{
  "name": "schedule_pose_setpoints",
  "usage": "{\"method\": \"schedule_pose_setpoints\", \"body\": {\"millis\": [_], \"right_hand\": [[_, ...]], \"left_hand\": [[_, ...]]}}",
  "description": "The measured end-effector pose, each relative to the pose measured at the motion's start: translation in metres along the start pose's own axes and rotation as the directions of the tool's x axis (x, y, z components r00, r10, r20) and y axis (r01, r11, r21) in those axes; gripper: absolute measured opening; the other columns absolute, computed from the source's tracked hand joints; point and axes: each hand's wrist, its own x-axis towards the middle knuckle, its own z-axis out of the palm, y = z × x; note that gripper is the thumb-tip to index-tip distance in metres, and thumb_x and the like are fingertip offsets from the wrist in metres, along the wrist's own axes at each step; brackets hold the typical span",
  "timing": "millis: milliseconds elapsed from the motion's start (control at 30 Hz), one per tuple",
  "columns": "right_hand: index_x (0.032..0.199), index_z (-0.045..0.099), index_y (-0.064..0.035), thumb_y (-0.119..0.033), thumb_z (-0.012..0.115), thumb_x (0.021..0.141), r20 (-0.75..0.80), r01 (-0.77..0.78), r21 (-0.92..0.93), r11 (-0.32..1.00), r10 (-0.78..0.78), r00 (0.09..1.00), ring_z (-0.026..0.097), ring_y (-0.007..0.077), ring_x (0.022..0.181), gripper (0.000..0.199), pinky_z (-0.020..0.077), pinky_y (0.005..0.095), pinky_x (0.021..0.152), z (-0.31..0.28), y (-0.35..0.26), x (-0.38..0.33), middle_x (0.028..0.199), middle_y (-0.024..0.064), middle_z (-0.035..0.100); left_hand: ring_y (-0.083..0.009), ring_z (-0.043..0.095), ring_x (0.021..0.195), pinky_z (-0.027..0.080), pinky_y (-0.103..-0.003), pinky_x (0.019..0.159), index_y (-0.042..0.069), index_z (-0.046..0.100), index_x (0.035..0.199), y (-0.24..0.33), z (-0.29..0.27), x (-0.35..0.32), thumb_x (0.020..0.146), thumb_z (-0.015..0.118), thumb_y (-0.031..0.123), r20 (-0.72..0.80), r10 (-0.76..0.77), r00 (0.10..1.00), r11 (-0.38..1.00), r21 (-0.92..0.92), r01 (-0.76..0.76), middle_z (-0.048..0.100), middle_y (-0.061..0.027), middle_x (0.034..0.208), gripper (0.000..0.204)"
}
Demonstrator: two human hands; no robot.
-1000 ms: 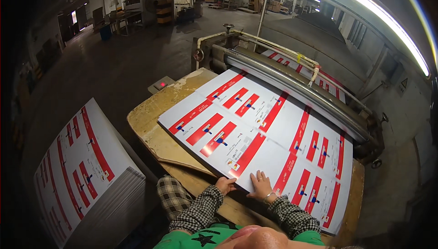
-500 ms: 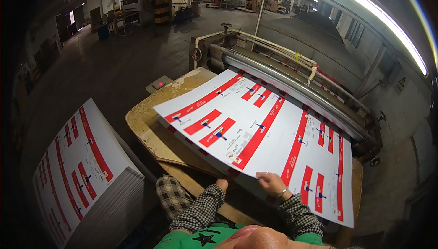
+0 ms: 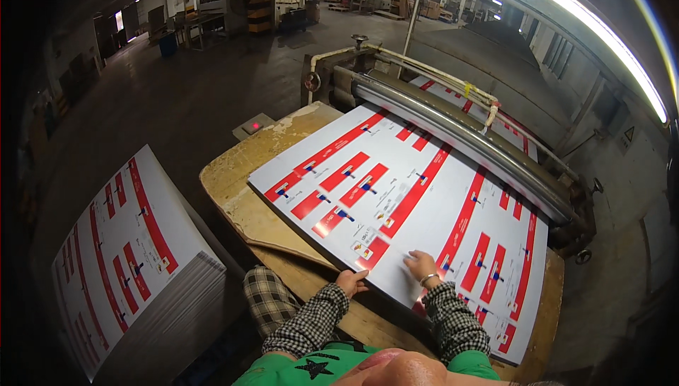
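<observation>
A large white printed sheet (image 3: 403, 237) with red bands and small blue marks slopes up toward a metal roller (image 3: 460, 138). More such sheet lies beneath it, reaching the front edge of a worn wooden table (image 3: 237, 188). My left hand (image 3: 351, 282) pinches the near edge of the sheet, its thumb on top and the other fingers mostly hidden below. To its right, my right hand (image 3: 422, 267) rests on the sheet with fingers stretched forward, holding nothing that I can see. A bracelet circles the right wrist.
A tall stack of similar printed sheets (image 3: 152, 244) stands at the left. Handwheels (image 3: 312, 81) and a bent pipe (image 3: 453, 80) flank the roller machine. A small box with a red light (image 3: 255, 126) sits beside the table's far left. My checked-cloth knee (image 3: 269, 297) is near the table.
The upper sheet has run farther into the roller, and printed sheet now shows beyond it. My left hand has come up onto the sheet's edge; my right has let go of the edge and lies farther in.
</observation>
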Motion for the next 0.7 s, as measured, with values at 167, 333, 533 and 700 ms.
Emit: {"method": "schedule_pose_setpoints", "body": {"millis": [167,333,533,700], "right_hand": [[0.112,0.052,-0.0012,-0.041,0.071,0.064,0.138,0.43,-0.478,0.766,-0.418,0.898,0.044,0.0394,0.113,0.065,0.0409,0.0411,0.091,0.035,-0.008,-0.052,0.115,0.022,0.052],[0.103,0.06,-0.0026,-0.031,0.067,0.067,0.317,0.509,-0.261,0.82,-0.425,0.848,0.052,0.0364,0.104,0.047,0.0448,0.0369,0.085,0.005,-0.017,-0.052,0.111,0.021,0.055],[0.098,0.064,0.0007,-0.01,0.052,0.078,0.035,0.408,0.074,0.91,-0.411,0.911,0.065,0.0228,0.077,0.026,0.0501,0.0276,0.07,-0.068,-0.048,-0.049,0.09,0.018,0.066],[0.1,0.062,0.0021,-0.01,0.054,0.079,0.144,0.397,0.062,0.916,-0.401,0.905,0.065,0.023,0.086,0.026,0.0494,0.0277,0.077,-0.056,-0.052,-0.066,0.098,0.0183,0.064]], "left_hand": [[-0.0197,0.06,0.075,0.052,-0.034,0.069,-0.003,0.053,0.102,0.004,0.001,-0.004,0.079,0.064,0.012,0.127,0.01,0.992,0.998,-0.067,-0.002,0.061,-0.012,0.093,0.03],[-0.0183,0.06,0.072,0.046,-0.033,0.07,-0.001,0.058,0.093,0.007,-0.012,-0.006,0.076,0.065,0.008,0.213,-0.06,0.975,0.997,-0.029,0.068,0.062,-0.0111,0.088,0.02],[-0.0275,0.061,0.094,0.05,-0.038,0.082,-0.014,0.049,0.11,-0.018,-0.024,0.025,0.085,0.053,0.01,-0.084,-0.068,0.994,0.991,-0.12,0.058,0.06,-0.0192,0.104,0.036],[-0.0197,0.052,0.066,0.041,-0.034,0.059,-0.008,0.05,0.086,-0.024,-0.017,0.035,0.083,0.052,0.01,-0.29,-0.017,0.957,1.0,-0.013,0.014,0.053,-0.0133,0.078,0.018]]}}
